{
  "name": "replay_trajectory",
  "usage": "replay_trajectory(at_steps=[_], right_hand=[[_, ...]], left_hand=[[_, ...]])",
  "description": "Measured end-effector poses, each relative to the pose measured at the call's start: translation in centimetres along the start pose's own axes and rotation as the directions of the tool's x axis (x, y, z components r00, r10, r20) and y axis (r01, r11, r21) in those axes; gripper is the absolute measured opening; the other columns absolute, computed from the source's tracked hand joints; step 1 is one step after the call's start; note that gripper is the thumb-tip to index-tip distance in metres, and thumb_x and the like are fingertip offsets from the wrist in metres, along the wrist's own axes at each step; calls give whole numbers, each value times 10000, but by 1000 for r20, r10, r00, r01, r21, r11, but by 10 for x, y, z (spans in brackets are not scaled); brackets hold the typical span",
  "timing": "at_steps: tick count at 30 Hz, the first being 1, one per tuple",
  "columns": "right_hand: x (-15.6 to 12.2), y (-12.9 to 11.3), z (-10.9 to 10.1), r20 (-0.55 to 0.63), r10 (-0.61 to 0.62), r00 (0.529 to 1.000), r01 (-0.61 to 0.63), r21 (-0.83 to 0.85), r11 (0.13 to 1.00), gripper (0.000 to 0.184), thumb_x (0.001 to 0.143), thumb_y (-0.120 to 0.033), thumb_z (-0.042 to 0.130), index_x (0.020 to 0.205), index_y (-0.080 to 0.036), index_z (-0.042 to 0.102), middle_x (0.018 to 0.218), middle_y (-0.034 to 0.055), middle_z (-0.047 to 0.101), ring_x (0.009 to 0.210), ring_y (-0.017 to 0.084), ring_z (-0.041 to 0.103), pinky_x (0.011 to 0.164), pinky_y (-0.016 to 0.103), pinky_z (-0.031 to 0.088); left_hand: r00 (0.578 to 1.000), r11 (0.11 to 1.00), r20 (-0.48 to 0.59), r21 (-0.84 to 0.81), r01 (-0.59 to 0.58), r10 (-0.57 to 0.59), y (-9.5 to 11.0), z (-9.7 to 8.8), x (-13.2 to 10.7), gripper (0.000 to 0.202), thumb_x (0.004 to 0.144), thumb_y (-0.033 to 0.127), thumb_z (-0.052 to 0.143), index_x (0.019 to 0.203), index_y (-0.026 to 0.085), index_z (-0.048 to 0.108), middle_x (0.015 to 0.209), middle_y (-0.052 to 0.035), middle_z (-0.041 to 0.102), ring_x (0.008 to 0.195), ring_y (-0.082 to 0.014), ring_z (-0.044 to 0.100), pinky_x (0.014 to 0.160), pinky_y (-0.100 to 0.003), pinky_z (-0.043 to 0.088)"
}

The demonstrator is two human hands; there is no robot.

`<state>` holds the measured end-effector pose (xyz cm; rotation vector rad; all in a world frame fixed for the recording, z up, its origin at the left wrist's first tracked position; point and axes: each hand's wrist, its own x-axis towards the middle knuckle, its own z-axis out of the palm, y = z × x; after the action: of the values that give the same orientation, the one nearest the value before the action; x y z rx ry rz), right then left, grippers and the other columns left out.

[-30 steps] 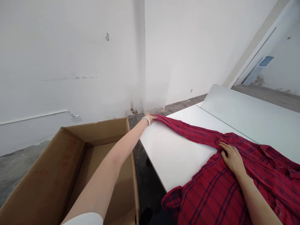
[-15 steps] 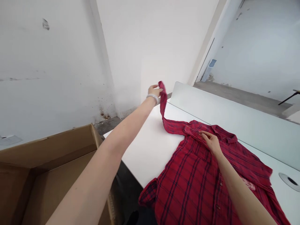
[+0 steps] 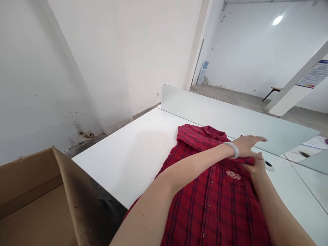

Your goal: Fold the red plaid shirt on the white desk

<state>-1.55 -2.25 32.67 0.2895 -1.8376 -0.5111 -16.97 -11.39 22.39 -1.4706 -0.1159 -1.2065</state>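
A red and navy plaid button-up shirt [image 3: 194, 201] lies front up on the white table [image 3: 123, 147]. One sleeve is laid across its chest toward the right, above a pale printed emblem. My left hand [image 3: 248, 144], with a pale bangle at the wrist, reaches across the shirt to its right side. Its fingers are stretched out above the cuff and hold nothing. My right hand [image 3: 256, 165] is just below it at the shirt's right edge, gripping the cloth by the cuff. Its fingers are partly hidden by the sleeve.
A large open cardboard box [image 3: 68, 191] stands at the left, against the table's near edge. A low frosted divider [image 3: 217, 109] runs along the table's back. Beyond the shirt is a round cable hole [image 3: 269, 166]. White walls rise behind.
My left hand has carried the sleeve from the left across the chest and released it. My right hand has shifted from the shirt's upper chest to its right edge. The view has turned right.
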Motion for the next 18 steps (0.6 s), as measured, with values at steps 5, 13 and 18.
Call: replay_trajectory(at_steps=[5,13,18], right_hand=[[-15,13,-19,-8,527,850,-512,230,828,570,898,-597,210,787,-206,609,796,156,689,863,295,684,761,483,567],[9,-27,16,-230,571,788,-517,256,817,183,649,-5,664,682,-169,589,500,0,623,444,149,601,513,253,574],[34,-66,11,-146,510,848,-446,324,834,83,769,-53,594,743,-128,618,586,45,660,538,159,643,589,268,593]], left_hand=[[967,944,-37,212,254,-252,-62,-2,-95,746,740,268,681,1412,179,369,1479,-140,357,1418,-355,160,1112,-556,231],[666,708,-348,10,706,-660,-140,-28,-210,1032,622,147,662,1479,99,89,1497,-216,227,1412,-307,196,1121,-447,272],[538,607,-383,-80,791,-751,-144,-17,-204,852,776,331,602,1467,126,148,1378,-181,467,1279,-295,448,1067,-440,341]])
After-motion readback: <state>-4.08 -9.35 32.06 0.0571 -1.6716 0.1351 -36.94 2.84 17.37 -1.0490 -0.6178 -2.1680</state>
